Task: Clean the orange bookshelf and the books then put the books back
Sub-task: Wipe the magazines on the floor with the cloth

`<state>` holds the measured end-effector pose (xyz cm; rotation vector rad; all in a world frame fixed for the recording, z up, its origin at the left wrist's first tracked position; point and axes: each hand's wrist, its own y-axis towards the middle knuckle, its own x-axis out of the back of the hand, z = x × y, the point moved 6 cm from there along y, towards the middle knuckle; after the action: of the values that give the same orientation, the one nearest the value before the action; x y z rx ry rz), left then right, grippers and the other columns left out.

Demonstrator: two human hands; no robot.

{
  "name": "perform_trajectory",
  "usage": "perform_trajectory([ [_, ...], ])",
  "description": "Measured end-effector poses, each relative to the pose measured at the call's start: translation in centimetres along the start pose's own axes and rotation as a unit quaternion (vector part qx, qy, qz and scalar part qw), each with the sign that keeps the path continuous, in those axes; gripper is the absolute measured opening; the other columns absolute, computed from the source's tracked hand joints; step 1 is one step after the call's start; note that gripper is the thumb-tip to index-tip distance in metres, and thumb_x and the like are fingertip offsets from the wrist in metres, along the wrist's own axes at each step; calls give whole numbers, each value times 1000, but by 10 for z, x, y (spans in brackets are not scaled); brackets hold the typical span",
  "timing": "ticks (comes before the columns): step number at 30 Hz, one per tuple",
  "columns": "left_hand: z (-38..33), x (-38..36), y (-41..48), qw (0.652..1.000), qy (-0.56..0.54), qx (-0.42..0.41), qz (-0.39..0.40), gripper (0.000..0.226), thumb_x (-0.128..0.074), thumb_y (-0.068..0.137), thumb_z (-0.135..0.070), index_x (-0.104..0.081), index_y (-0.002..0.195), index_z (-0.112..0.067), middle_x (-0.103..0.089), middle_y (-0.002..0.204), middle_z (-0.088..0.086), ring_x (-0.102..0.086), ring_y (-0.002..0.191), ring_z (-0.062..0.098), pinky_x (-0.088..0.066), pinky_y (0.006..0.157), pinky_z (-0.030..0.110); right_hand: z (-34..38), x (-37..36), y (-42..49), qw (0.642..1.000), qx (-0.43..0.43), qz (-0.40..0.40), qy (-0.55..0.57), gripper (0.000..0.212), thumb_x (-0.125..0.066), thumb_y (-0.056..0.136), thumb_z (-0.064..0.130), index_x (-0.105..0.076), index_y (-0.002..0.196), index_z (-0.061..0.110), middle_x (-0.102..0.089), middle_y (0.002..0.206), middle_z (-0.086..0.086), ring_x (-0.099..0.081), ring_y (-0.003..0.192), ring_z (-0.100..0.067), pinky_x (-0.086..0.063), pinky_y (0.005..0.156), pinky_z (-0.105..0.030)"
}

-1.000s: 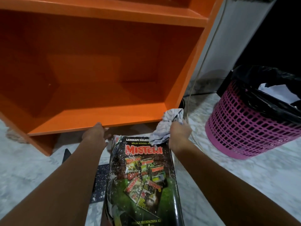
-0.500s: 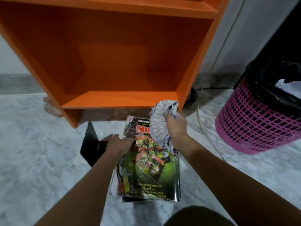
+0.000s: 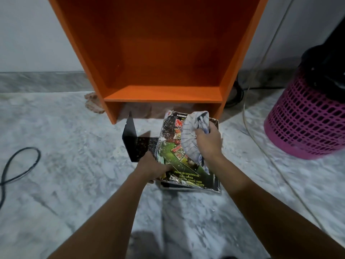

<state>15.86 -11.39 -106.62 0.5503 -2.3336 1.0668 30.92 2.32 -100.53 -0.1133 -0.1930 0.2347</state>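
The orange bookshelf [image 3: 164, 94] stands against the wall with its bottom compartment bare. In front of it on the marble floor lies a dusty black and green magazine [image 3: 186, 165] on top of other books. My left hand [image 3: 151, 168] grips the magazine's lower left edge. My right hand [image 3: 208, 143] holds a bunched white and blue cloth [image 3: 194, 135] against the cover. A black metal bookend [image 3: 134, 141] stands just left of the magazine.
A pink plastic basket [image 3: 306, 124] with a black bag stands at the right. A thin cable [image 3: 261, 139] runs down the wall and across the floor beside it. A black cord [image 3: 20, 165] loops at the left. A crumpled rag [image 3: 93, 103] lies by the shelf's left foot.
The view pulled back from the shelf. My left hand slid down the magazine's left edge to its lower corner. My right hand brought the cloth down onto the cover.
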Motion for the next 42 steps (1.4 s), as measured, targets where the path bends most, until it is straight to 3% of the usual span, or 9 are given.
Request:
perform_trajectory([
  [3,5,5,0,998,-55,-12,-19,29,-77,80,-20,-51,79,-7,-56,83,12,-65,79,30,-61,68,45,-5,2,-12,999,33,-4,6,25,-53,96,11,-58,114,29,-64,97,13,-60,78,-4,-53,65,-23],
  [11,23,9,-4,968,-245,46,29,17,-65,83,11,-58,71,2,-64,65,15,-63,52,20,-61,59,37,-11,-46,-66,955,194,72,-215,46,-52,95,5,-55,134,27,-47,135,5,-54,75,-5,-48,54,-12],
  [16,36,3,-5,961,-273,46,25,11,-61,84,13,-66,93,11,-68,87,26,-65,63,30,-61,56,38,-61,-87,-97,833,305,200,-415,74,-49,85,-8,-36,150,26,-36,155,2,-42,135,-23,-40,107,-35],
  [22,41,-1,7,959,-278,47,31,18,-68,85,6,-57,73,-1,-58,62,8,-61,47,15,-60,70,47,-69,-17,-39,876,201,19,-439,82,-42,83,-15,-30,148,33,-33,155,9,-45,131,-17,-57,74,-25],
  [26,37,0,7,971,-226,41,69,12,-63,89,1,-58,82,-7,-63,81,11,-65,70,22,-61,72,36,-75,50,11,947,78,-88,-298,49,-48,89,-6,-56,133,14,-59,125,-8,-60,98,-19,-46,67,-16],
  [29,28,7,11,981,-173,34,80,3,-66,86,2,-63,84,2,-63,72,14,-61,60,22,-59,59,31,-52,62,23,947,114,-129,-272,45,-50,90,-4,-57,133,9,-56,123,-9,-55,104,-13,-36,68,-6],
  [32,22,13,20,984,-161,13,69,9,-73,81,-2,-64,78,0,-65,72,15,-58,57,22,-56,62,33,-18,24,4,943,203,-83,-252,49,-56,91,0,-54,137,16,-50,126,-3,-54,92,1,-47,66,-7],
  [37,23,12,26,983,-172,-1,63,6,-70,83,1,-64,81,-1,-68,83,24,-58,60,24,-52,60,33,-37,-87,-38,865,295,166,-370,68,-57,87,-4,-44,144,30,-41,147,-3,-45,119,-20,-55,85,-35],
  [42,30,8,34,982,-176,1,72,19,-74,82,-4,-56,80,-8,-55,68,10,-51,52,18,-49,50,27,-52,-77,17,873,234,98,-416,75,-55,85,-7,-38,146,33,-38,151,-1,-40,130,-24,-53,92,-40],
])
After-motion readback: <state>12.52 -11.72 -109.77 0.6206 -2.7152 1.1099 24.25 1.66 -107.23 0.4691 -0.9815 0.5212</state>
